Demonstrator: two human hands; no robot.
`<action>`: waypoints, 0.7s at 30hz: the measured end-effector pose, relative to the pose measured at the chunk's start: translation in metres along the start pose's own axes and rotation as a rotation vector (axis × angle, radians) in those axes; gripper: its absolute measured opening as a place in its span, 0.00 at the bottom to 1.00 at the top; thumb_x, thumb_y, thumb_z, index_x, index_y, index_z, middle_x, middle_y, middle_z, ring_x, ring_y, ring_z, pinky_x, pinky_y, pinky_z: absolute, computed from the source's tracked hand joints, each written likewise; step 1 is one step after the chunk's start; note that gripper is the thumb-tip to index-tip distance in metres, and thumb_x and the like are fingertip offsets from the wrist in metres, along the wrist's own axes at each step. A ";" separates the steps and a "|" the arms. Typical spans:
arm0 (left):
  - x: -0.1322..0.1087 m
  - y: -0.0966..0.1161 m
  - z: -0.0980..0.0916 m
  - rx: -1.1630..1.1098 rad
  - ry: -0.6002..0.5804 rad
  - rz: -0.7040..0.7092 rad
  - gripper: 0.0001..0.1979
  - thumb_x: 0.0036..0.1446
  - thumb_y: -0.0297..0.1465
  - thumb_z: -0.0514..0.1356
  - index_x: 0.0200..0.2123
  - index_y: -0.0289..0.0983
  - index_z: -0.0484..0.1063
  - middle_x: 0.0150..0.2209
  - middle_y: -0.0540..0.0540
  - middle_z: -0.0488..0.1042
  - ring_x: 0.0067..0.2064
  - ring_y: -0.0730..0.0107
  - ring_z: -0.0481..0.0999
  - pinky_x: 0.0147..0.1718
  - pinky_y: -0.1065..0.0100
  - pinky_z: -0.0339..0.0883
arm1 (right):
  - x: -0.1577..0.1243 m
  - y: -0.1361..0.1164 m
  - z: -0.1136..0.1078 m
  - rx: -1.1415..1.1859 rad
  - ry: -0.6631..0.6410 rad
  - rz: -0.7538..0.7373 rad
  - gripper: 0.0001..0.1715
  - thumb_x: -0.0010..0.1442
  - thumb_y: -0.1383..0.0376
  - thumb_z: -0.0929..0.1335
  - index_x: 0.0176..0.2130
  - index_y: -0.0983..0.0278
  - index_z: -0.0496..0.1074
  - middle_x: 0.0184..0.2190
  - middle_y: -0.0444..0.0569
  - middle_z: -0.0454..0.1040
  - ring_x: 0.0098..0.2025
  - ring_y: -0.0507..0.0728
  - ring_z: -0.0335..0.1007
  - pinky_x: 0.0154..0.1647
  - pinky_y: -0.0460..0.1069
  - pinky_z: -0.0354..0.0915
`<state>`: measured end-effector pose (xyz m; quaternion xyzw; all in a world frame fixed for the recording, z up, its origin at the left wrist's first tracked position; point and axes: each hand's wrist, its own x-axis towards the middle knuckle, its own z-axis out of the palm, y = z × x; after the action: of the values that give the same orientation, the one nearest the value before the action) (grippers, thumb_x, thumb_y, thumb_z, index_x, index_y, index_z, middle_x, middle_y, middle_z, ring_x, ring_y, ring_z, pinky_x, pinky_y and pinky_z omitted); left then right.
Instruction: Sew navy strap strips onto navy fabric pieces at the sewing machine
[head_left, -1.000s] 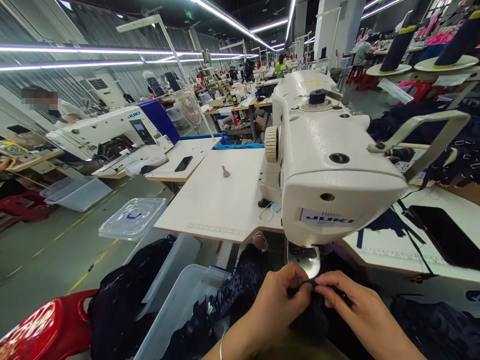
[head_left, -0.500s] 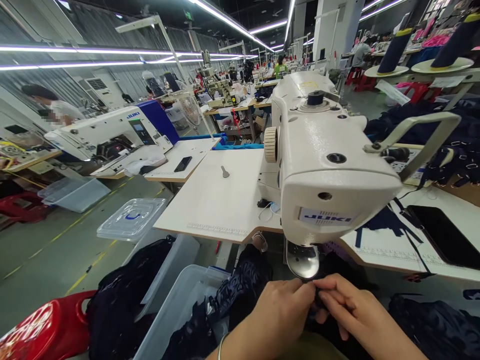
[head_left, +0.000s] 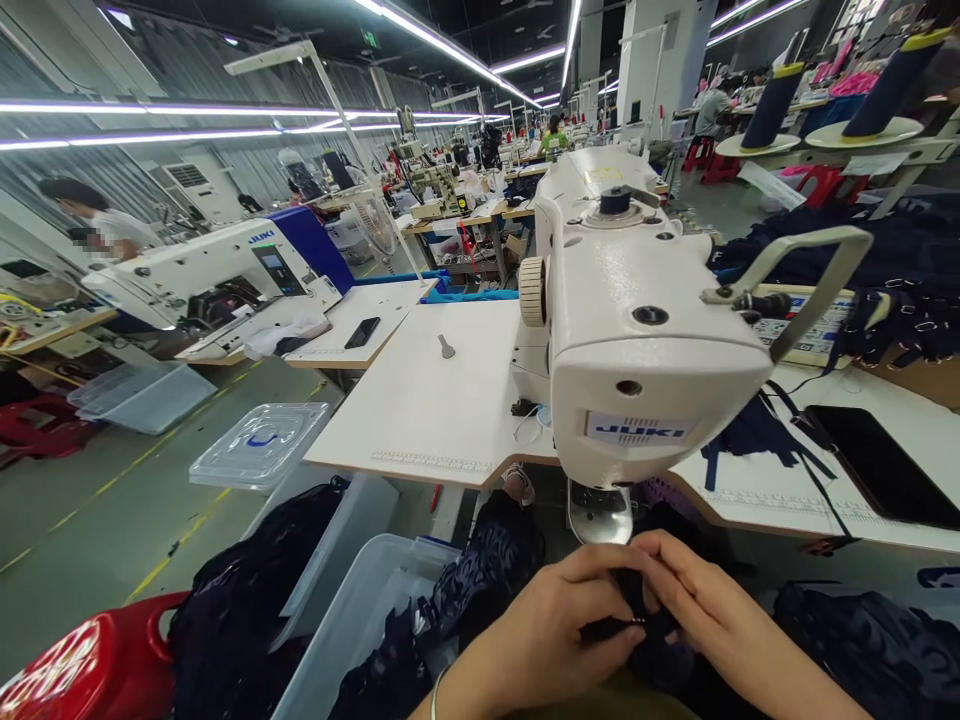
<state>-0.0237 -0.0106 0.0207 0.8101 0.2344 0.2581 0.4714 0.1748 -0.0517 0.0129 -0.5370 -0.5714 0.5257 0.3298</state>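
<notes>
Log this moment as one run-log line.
left hand: pinching dark fabric | right hand: pinching same fabric | location: below sewing machine

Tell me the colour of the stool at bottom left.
Glossy red stool, seen in the head view.

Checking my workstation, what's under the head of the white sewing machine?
A metal plate, and below it both hands pinching dark fabric. The needle itself is hidden.

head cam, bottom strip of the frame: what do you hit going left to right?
Red stool → dark fabric pile → clear plastic bin → left hand → right hand, both pinching a dark fabric piece → dark lace fabric.
</notes>
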 end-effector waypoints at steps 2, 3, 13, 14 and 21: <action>0.000 -0.001 0.002 -0.036 0.026 -0.013 0.02 0.61 0.26 0.60 0.35 0.38 0.71 0.47 0.42 0.74 0.47 0.67 0.75 0.47 0.69 0.67 | 0.000 0.000 -0.007 -0.078 0.038 -0.032 0.19 0.69 0.50 0.56 0.47 0.56 0.66 0.29 0.41 0.69 0.31 0.52 0.70 0.32 0.44 0.69; 0.001 -0.002 0.003 -0.059 0.066 -0.025 0.02 0.61 0.26 0.60 0.35 0.38 0.71 0.44 0.43 0.74 0.46 0.67 0.75 0.46 0.70 0.68 | 0.000 0.001 -0.011 -0.141 0.072 -0.047 0.18 0.69 0.50 0.58 0.49 0.55 0.66 0.31 0.42 0.70 0.33 0.53 0.71 0.34 0.44 0.69; 0.005 -0.016 0.013 -0.509 0.307 -0.238 0.13 0.55 0.34 0.68 0.30 0.36 0.65 0.36 0.43 0.77 0.39 0.66 0.76 0.41 0.66 0.67 | 0.017 0.002 -0.015 -0.442 0.279 -0.446 0.05 0.65 0.58 0.66 0.38 0.56 0.70 0.36 0.46 0.72 0.39 0.57 0.71 0.39 0.50 0.69; 0.005 -0.017 0.014 -0.566 0.298 -0.258 0.14 0.55 0.35 0.68 0.31 0.37 0.65 0.36 0.43 0.78 0.39 0.65 0.77 0.41 0.65 0.67 | 0.018 0.004 -0.013 -0.459 0.382 -0.485 0.05 0.64 0.57 0.68 0.38 0.56 0.71 0.37 0.47 0.72 0.41 0.59 0.71 0.40 0.52 0.69; 0.011 -0.016 0.017 -0.599 0.417 -0.313 0.15 0.53 0.34 0.70 0.33 0.37 0.65 0.31 0.49 0.75 0.34 0.73 0.75 0.35 0.73 0.64 | 0.002 0.030 0.001 -0.270 0.427 -0.421 0.12 0.66 0.56 0.65 0.40 0.55 0.77 0.36 0.47 0.77 0.39 0.58 0.75 0.40 0.49 0.72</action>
<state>-0.0072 -0.0072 0.0015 0.5215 0.3600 0.3989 0.6628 0.1814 -0.0540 -0.0165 -0.5440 -0.6524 0.2411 0.4695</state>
